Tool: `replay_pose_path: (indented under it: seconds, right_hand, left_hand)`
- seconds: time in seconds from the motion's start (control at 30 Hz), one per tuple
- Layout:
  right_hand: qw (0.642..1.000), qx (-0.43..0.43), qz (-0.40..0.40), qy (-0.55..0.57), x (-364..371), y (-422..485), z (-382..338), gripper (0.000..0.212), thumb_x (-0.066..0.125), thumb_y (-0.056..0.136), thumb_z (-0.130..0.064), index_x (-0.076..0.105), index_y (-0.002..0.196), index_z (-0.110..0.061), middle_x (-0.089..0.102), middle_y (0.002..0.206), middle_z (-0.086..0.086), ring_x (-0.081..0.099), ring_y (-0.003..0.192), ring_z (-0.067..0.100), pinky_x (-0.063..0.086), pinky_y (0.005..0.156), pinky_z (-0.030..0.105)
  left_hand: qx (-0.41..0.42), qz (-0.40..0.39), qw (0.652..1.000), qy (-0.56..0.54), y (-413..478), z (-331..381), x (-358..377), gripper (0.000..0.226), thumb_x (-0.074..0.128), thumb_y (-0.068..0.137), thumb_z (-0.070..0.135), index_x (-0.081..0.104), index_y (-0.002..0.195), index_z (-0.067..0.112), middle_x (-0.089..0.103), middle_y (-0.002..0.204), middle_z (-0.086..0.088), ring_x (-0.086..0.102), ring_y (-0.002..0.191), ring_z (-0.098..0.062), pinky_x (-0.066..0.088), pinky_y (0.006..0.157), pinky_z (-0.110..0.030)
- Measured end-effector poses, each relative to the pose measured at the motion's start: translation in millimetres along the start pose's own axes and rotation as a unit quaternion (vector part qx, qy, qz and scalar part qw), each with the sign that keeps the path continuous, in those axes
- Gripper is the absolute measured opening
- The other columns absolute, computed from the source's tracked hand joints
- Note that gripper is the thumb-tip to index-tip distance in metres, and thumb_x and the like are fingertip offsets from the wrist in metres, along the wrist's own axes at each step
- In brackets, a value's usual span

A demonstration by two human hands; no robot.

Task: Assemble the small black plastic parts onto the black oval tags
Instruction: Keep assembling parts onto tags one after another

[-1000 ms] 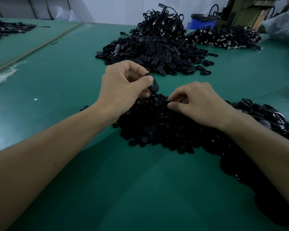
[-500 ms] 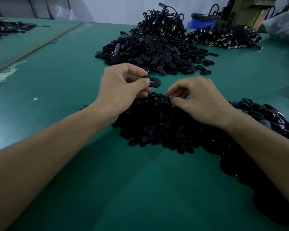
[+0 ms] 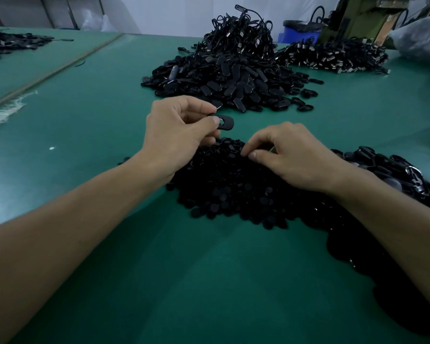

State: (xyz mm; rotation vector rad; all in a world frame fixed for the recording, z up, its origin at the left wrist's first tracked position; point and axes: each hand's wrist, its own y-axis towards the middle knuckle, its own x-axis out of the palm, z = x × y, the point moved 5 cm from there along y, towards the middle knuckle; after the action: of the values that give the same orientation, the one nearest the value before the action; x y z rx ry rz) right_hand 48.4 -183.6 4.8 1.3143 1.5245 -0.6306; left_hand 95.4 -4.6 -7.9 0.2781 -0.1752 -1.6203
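Observation:
My left hand (image 3: pixel 176 135) pinches a black oval tag (image 3: pixel 225 122) with a round hole, held flat just above the green table. A heap of small round black plastic parts (image 3: pixel 229 192) lies right below and in front of me. My right hand (image 3: pixel 291 155) rests on top of that heap, thumb and forefinger closed together at the parts; whether a part sits between them is hidden. A pile of black oval tags (image 3: pixel 224 80) lies farther back at the centre.
The green table (image 3: pixel 109 108) spreads around. Corded tags are stacked high (image 3: pixel 243 33) behind the oval pile, with another pile (image 3: pixel 333 58) at the back right. More black pieces (image 3: pixel 395 175) trail off to my right. A blue bin (image 3: pixel 298 33) stands beyond the table.
My left hand turned the oval tag from upright to flat and lifted it slightly away from the heap. My right hand rose briefly, then came back down onto the small parts.

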Motion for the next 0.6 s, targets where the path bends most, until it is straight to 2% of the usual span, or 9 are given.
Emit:
replay_pose_path:
  seconds: [0.1,0.17,0.27,0.37,0.47,0.6]
  right_hand:
    - [0.999,-0.002,0.026,0.020,-1.1,0.6,-0.1,0.015,0.063,0.096,-0.018,0.072,0.094,-0.029,0.063,0.100,-0.009,0.057,0.096,0.001,0.040,0.085,0.016]
    - [0.996,0.003,0.058,0.073,-4.8,1.3,0.7,0.018,0.064,0.096,-0.016,0.069,0.088,-0.032,0.067,0.099,-0.006,0.061,0.093,0.007,0.047,0.084,0.022]
    - [0.970,0.019,0.079,0.227,-9.1,0.7,3.0,0.023,0.062,0.097,-0.009,0.070,0.088,-0.029,0.074,0.082,-0.001,0.067,0.074,0.006,0.052,0.068,0.018]
    - [0.946,0.032,0.091,0.309,-10.8,1.0,6.5,0.020,0.064,0.095,-0.005,0.070,0.092,-0.024,0.076,0.079,-0.001,0.070,0.069,0.007,0.053,0.061,0.017]
    - [0.929,0.048,0.087,0.355,-9.9,1.7,9.3,0.017,0.068,0.091,-0.004,0.069,0.099,-0.018,0.077,0.081,0.001,0.073,0.073,0.012,0.055,0.063,0.018]
    - [0.920,0.049,0.091,0.377,-10.2,1.4,9.3,0.016,0.070,0.089,-0.002,0.070,0.098,-0.015,0.077,0.084,0.006,0.075,0.077,0.018,0.059,0.069,0.024]
  left_hand:
    - [0.009,0.012,1.000,-0.001,1.2,1.1,-2.4,0.012,0.076,0.087,0.004,0.071,0.087,0.015,0.076,0.073,-0.002,0.076,0.073,-0.020,0.061,0.069,-0.028]
    - [0.006,0.011,1.000,0.000,1.0,0.4,-2.4,0.012,0.075,0.087,0.003,0.071,0.086,0.015,0.077,0.074,-0.002,0.077,0.073,-0.020,0.061,0.069,-0.028]
    - [0.000,-0.001,1.000,-0.003,-0.5,-0.1,-0.2,0.014,0.076,0.086,0.001,0.071,0.086,0.014,0.077,0.075,-0.005,0.077,0.073,-0.021,0.061,0.068,-0.028]
    - [-0.004,-0.025,1.000,-0.018,-2.4,1.3,3.6,0.014,0.075,0.086,-0.002,0.070,0.089,0.011,0.077,0.076,-0.008,0.077,0.074,-0.023,0.060,0.066,-0.026]
    - [-0.003,-0.044,0.999,-0.031,-4.2,3.4,6.7,0.015,0.074,0.086,-0.003,0.069,0.092,0.010,0.077,0.078,-0.008,0.077,0.075,-0.023,0.060,0.066,-0.024]
    - [0.003,-0.044,0.998,-0.041,-4.8,6.2,6.0,0.016,0.074,0.086,-0.004,0.071,0.092,0.011,0.077,0.078,-0.008,0.077,0.075,-0.022,0.059,0.066,-0.023]
